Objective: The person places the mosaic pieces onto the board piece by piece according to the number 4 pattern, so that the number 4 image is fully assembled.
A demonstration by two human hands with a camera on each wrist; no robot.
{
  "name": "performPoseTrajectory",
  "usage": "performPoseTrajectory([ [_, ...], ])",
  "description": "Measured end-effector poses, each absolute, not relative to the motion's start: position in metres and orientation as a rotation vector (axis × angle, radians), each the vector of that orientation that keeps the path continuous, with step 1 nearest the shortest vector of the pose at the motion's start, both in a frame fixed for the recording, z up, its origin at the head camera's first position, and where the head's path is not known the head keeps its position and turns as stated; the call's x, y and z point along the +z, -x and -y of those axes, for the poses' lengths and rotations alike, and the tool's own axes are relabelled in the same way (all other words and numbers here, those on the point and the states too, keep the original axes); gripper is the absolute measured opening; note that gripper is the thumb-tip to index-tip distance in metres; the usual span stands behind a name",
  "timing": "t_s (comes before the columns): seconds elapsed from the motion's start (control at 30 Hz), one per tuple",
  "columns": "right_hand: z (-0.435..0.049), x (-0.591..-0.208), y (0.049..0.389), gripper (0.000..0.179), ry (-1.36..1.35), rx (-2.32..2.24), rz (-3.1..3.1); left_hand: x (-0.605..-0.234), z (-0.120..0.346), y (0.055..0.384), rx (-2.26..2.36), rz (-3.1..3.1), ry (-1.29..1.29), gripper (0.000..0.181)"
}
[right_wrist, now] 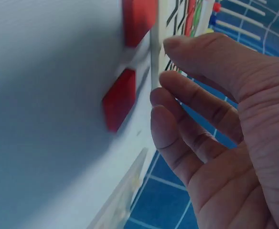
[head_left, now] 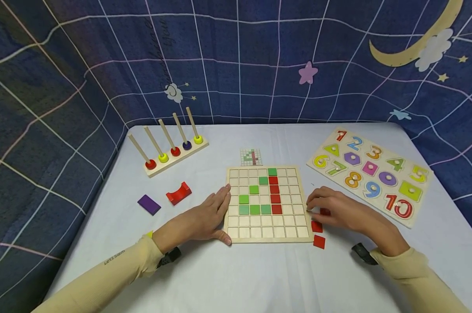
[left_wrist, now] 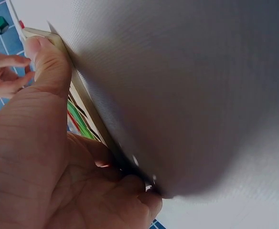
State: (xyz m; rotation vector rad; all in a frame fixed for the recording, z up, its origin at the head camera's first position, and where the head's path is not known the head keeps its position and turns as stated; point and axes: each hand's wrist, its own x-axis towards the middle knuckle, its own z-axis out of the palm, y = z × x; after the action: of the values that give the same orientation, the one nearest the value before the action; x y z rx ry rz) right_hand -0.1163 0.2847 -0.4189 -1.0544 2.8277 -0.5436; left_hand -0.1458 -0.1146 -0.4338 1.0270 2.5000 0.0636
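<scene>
A square wooden grid board (head_left: 269, 234) lies flat in the head view, with green tiles (head_left: 254, 189) in a slanting line and a row, and a column of red tiles (head_left: 275, 198). My left hand (head_left: 204, 217) rests along its left edge, fingers extended and thumb at the near corner; the left wrist view shows the thumb (left_wrist: 51, 64) against the rim. Beside the right edge is my right hand (head_left: 337, 208), its loosely bent fingers apart from the thumb with nothing between them. Loose red tiles (head_left: 319, 241) lie under and near it; two appear in the right wrist view.
Behind the board lies a small pattern card (head_left: 250, 157). A peg stand with colored rings (head_left: 177, 156) is at back left, near a red arched block (head_left: 179, 193) and a purple block (head_left: 149, 204). A number puzzle board (head_left: 370, 174) lies at right.
</scene>
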Motion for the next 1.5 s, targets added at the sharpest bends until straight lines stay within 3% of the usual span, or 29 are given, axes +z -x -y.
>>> performPoseTrajectory([
  [0.27, -0.304, -0.416, 0.107, 0.019, 0.796, -0.492, -2.786, -0.434, 0.114, 0.145, 0.046, -2.51, -1.032, 0.132],
  [1.0, -0.294, -0.415, 0.111, 0.02, 0.898, -0.561, -2.818, -0.435, 0.114, 0.146, 0.048, -2.51, -1.045, 0.131],
  [1.5, -0.238, -0.421, 0.125, 0.015, 1.303, -0.633, -2.762, -0.435, 0.115, 0.147, 0.058, -2.509, -1.071, 0.131],
])
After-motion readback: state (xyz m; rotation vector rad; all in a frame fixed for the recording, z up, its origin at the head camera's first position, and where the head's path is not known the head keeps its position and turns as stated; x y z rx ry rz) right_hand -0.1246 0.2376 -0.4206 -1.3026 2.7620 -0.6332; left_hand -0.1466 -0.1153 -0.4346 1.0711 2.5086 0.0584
